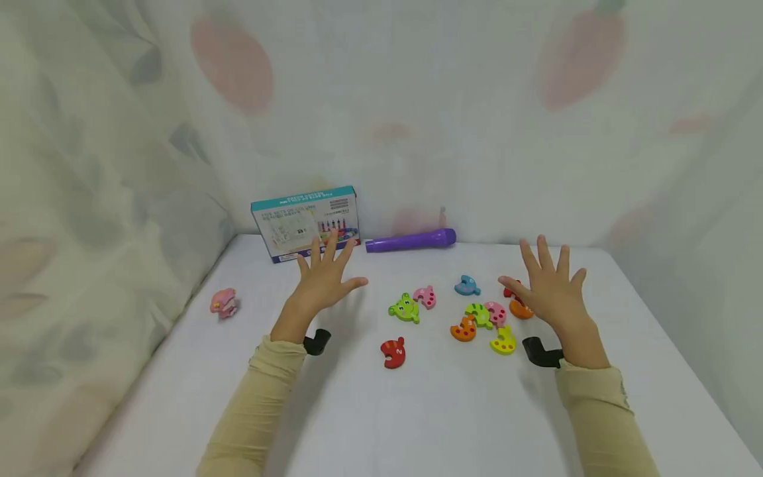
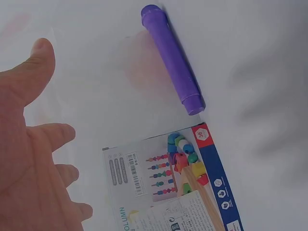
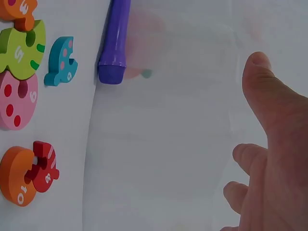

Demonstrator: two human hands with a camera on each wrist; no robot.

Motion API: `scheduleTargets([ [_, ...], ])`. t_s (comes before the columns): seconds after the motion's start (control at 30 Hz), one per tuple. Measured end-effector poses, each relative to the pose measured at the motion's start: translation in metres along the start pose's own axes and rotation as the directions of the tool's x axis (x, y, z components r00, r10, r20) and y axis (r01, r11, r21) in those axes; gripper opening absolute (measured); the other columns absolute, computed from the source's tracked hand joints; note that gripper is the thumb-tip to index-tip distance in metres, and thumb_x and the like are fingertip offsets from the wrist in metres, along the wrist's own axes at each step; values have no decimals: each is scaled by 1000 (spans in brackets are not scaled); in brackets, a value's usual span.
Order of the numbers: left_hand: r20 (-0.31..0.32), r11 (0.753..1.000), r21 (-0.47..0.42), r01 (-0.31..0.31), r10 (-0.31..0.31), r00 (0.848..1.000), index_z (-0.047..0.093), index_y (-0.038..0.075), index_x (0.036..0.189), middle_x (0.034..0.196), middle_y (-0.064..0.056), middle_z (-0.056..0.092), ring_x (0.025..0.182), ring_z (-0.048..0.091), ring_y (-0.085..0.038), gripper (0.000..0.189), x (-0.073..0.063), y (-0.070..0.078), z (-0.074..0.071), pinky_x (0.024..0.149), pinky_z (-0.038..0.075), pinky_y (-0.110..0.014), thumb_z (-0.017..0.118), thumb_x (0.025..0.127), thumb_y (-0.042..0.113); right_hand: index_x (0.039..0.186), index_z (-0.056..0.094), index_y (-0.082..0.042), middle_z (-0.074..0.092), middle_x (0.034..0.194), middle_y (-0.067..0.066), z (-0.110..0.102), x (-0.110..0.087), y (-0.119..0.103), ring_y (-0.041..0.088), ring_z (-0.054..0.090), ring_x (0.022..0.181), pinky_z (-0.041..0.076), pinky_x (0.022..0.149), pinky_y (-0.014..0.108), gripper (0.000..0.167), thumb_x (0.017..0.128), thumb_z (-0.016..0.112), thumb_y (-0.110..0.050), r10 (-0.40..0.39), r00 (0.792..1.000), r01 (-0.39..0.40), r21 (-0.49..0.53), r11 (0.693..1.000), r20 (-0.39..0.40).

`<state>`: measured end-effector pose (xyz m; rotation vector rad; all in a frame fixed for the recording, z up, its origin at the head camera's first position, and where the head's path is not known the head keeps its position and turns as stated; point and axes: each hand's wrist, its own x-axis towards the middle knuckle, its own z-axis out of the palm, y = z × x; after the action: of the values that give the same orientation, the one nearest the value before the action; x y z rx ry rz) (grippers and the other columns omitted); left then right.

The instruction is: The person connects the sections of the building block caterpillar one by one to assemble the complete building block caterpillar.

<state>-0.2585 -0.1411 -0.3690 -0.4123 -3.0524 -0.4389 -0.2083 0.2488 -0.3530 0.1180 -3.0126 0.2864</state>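
Both hands are raised over the white table with fingers spread, holding nothing. My left hand [image 1: 322,283] is nearest a cardboard toy box [image 1: 298,228] and a purple microphone-shaped stick [image 2: 171,60]. My right hand [image 1: 553,291] hovers at the right, partly covering a red numbered puzzle piece [image 3: 45,166] and an orange one [image 3: 17,175] in the head view. Left of it lie a blue piece [image 1: 467,285], a green striped piece [image 1: 479,315], a pink piece [image 1: 496,313], an orange dotted piece [image 1: 463,329] and a yellow piece [image 1: 503,341].
Mid-table are a green animal-face piece [image 1: 405,308], a pink piece [image 1: 426,296] touching or close to it, and a red piece [image 1: 393,352] nearer the front. A small pink figure [image 1: 223,303] sits at the left. Printed curtain [image 1: 417,132] hangs behind the table.
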Motion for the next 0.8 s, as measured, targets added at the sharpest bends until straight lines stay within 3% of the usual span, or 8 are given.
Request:
scheduleTargets([
  [0.23,25,999,22,-30,30,999,5,26,149,153,-8,-14,134,-24,-36,86,5,1,-1,98,-7,-69,47,83,63,149,6,-12,-1,152,22,0,2,3,56,-5,130,4,89,78,88,86,38,-65,-12,1000,11,-37,999,-11],
  [0.47,55,989,6,-145,144,988,16,23,149,155,-7,0,138,-11,-37,79,14,8,6,101,3,-68,52,86,54,146,23,-8,13,151,20,11,8,2,54,2,132,7,93,75,81,88,43,-59,-44,998,43,-38,998,-37],
  [0.63,96,971,15,-239,237,967,26,22,147,154,-7,12,139,3,-37,72,23,17,17,105,12,-62,54,87,49,143,31,-5,22,148,22,23,9,-3,51,11,132,14,96,72,76,89,42,-57,-71,997,71,-32,997,-10],
  [0.8,145,939,8,-343,338,930,45,19,138,149,-8,28,137,21,-31,58,30,27,33,109,22,-47,61,86,39,142,32,-4,32,143,22,38,9,-14,46,25,130,24,98,65,73,91,45,-53,-134,991,134,-10,991,-2],
])
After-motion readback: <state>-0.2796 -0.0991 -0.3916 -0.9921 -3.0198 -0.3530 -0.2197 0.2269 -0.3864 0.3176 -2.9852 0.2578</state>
